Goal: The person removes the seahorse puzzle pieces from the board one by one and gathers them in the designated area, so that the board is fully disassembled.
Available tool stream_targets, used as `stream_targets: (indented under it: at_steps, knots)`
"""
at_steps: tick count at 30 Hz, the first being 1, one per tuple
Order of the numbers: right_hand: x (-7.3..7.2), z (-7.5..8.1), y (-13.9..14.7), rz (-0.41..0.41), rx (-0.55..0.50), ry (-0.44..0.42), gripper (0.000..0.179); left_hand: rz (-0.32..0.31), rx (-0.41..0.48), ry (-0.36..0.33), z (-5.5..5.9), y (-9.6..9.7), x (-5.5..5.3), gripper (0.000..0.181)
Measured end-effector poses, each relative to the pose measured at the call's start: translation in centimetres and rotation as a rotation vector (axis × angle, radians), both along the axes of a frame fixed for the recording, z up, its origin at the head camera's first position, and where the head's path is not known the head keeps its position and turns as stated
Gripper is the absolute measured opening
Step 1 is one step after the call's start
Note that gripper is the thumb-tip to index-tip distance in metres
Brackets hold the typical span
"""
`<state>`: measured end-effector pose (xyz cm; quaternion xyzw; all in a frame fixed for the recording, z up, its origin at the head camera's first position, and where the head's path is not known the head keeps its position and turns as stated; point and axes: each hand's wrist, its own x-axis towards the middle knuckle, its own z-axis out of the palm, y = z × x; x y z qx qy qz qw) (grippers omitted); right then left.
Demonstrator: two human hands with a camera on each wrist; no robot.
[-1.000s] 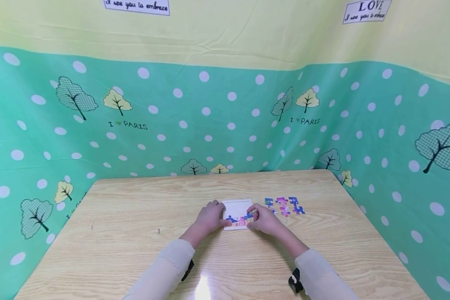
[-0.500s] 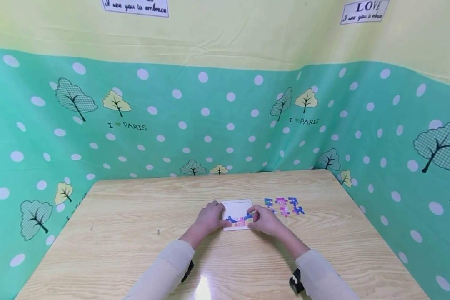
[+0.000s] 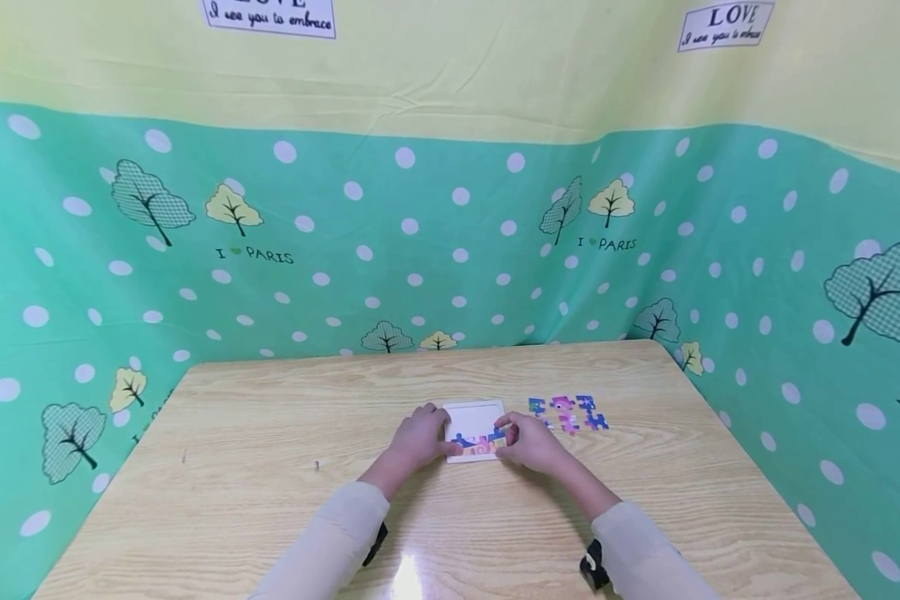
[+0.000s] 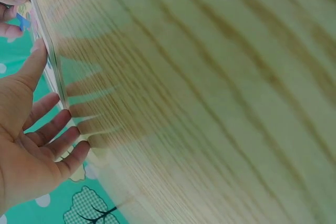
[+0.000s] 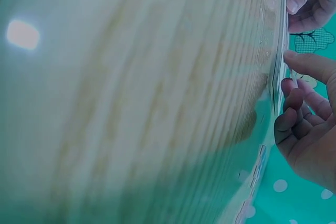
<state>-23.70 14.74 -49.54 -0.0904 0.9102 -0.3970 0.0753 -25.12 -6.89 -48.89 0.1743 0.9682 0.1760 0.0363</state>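
Observation:
A white puzzle tray (image 3: 474, 414) lies on the table with a row of joined puzzle pieces (image 3: 482, 444) along its near side; the rest of its base is bare white. My left hand (image 3: 418, 435) holds the tray's left side, thumb at the near corner and fingers along the edge. At the tray's right near corner, my right hand (image 3: 531, 442) pinches a puzzle piece (image 5: 294, 80) between thumb and index finger. This piece shows only as a thin edge in the right wrist view; the fingers largely hide it in the head view.
Several loose puzzle pieces (image 3: 564, 403), pink and blue, lie right of the tray, beyond the right hand. The wooden table (image 3: 270, 417) reaches back to a green polka-dot curtain (image 3: 307, 275). A small dark mark (image 3: 317, 465) shows on the tabletop to the left.
The head view has shifted very slightly. Both hands stay at the tray, with only tiny movement of the right fingers at its near right corner.

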Motion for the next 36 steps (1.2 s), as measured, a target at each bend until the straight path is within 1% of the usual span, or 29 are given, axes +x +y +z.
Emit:
stream_targets:
  at_steps: [15, 28, 36]
  knots:
    - [0.15, -0.17, 0.26, 0.004, -0.001, 0.015, 0.042, 0.001, 0.018, -0.006, 0.01, -0.05, 0.18, 0.057]
    - [0.16, -0.26, 0.31, -0.018, 0.001, 0.009, 0.042, -0.003, -0.002, 0.011, -0.15, 0.00, -0.02, 0.057]
    - [0.25, -0.27, 0.28, -0.014, 0.003, 0.023, 0.041, 0.001, 0.001, 0.017, 0.06, 0.05, 0.08, 0.051]
